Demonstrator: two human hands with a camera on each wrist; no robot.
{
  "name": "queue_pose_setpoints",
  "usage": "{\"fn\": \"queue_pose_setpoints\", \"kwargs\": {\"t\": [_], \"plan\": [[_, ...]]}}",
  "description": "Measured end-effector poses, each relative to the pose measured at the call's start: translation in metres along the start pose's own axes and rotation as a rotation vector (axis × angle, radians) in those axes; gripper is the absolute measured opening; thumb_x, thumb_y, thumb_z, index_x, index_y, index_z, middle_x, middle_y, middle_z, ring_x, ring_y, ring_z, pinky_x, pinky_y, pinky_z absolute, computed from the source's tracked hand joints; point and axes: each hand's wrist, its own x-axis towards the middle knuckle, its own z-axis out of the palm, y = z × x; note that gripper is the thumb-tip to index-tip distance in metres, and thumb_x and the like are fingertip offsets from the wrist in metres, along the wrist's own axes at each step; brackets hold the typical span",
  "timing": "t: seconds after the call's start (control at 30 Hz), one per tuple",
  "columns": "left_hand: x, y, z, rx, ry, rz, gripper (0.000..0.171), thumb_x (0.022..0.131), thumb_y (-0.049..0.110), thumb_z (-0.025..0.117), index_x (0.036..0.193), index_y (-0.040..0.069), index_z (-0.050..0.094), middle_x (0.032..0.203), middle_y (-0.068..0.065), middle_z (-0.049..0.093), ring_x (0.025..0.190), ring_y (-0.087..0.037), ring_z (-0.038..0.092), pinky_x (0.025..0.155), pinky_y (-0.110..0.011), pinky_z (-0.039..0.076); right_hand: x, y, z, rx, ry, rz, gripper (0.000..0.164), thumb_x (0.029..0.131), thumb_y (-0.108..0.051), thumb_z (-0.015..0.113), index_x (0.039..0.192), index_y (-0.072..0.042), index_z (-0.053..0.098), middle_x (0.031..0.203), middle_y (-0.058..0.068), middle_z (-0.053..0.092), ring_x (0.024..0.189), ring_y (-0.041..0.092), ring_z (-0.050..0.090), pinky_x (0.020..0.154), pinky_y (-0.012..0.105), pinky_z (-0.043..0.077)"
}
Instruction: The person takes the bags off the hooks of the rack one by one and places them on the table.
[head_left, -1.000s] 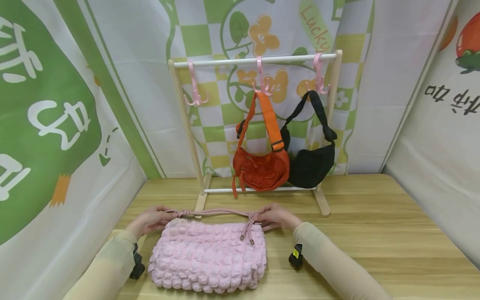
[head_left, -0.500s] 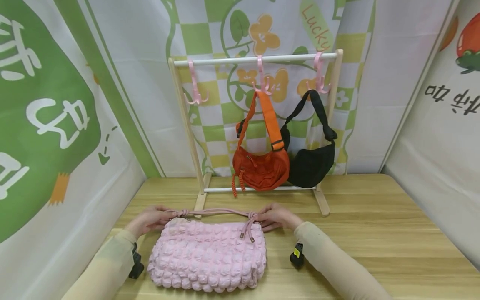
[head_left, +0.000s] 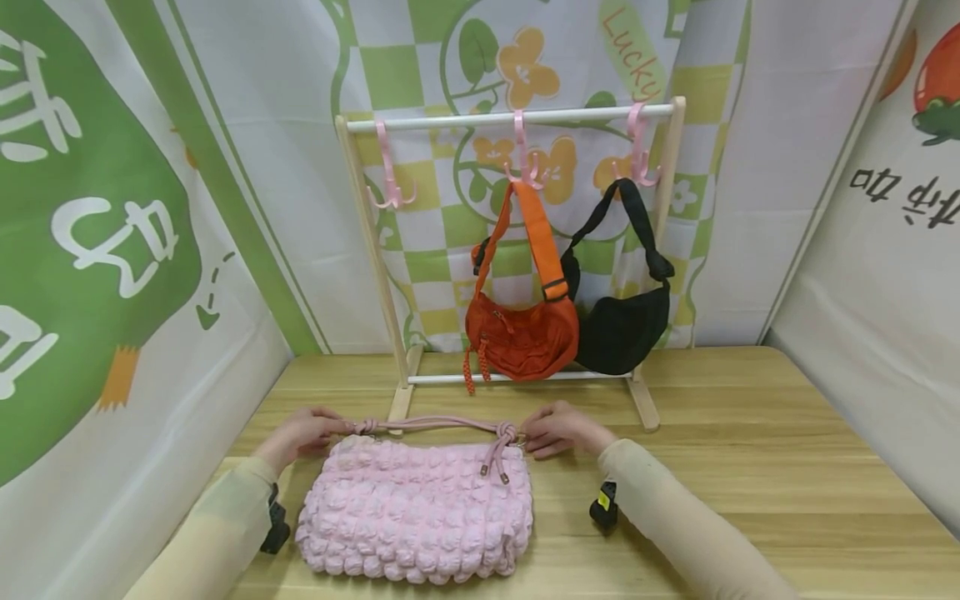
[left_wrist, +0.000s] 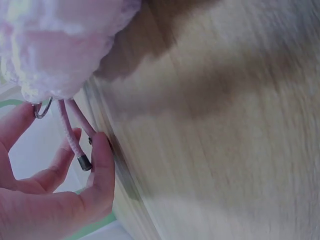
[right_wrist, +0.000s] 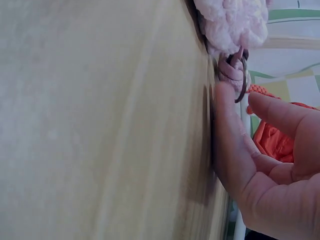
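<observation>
A pink puffy handbag point(head_left: 416, 508) lies on the wooden table, its cord strap point(head_left: 442, 422) stretched along the top edge and knotted at both ends. At the bag's left top corner is my left hand point(head_left: 303, 433). Seen from the left wrist, one fingertip touches a metal ring point(left_wrist: 44, 109) and another finger lies against the hanging cord ends point(left_wrist: 75, 132), with a wide gap between. My right hand point(head_left: 566, 429) is beside the right-hand knot point(head_left: 506, 432). In the right wrist view its thumb and fingers stand apart near another metal ring point(right_wrist: 242, 80), loosely bent, gripping nothing.
Behind the bag stands a wooden rack with a white bar point(head_left: 450, 122). From its pink hooks hang an orange bag point(head_left: 525, 337) and a black bag point(head_left: 622, 333); the left pink hook point(head_left: 390, 179) bears nothing. Printed cloth walls enclose the table point(head_left: 750, 467).
My right hand has let go of the strap end and shifted slightly right. The left fingers have loosened and lifted a little. The handbag lies where it was.
</observation>
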Motion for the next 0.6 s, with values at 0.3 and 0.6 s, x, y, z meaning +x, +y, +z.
{"fn": "queue_pose_setpoints", "kwargs": {"t": [0.3, 0.6], "plan": [[-0.006, 0.003, -0.001, 0.035, 0.047, 0.015, 0.043, 0.085, 0.021, 0.069, 0.115, -0.004, 0.051, 0.098, -0.007, 0.053, 0.086, -0.019, 0.051, 0.074, -0.032, 0.054, -0.002, -0.005, -0.009, -0.050, 0.022, 0.015, 0.029, 0.095, -0.015, 0.054, 0.112, 0.007, 0.059, 0.088, 0.012, 0.067, 0.073, 0.014, 0.066, 0.066, 0.032, 0.059], [-0.012, 0.016, -0.004, 0.149, 0.038, 0.068, 0.054, 0.092, 0.024, 0.057, 0.131, -0.009, 0.042, 0.133, -0.032, 0.041, 0.116, -0.046, 0.041, 0.094, -0.054, 0.043, -0.006, -0.015, -0.019, -0.184, 0.029, 0.002, 0.029, 0.094, -0.020, 0.054, 0.111, 0.004, 0.059, 0.096, 0.013, 0.070, 0.076, 0.015, 0.067, 0.063, 0.029, 0.057]]}}
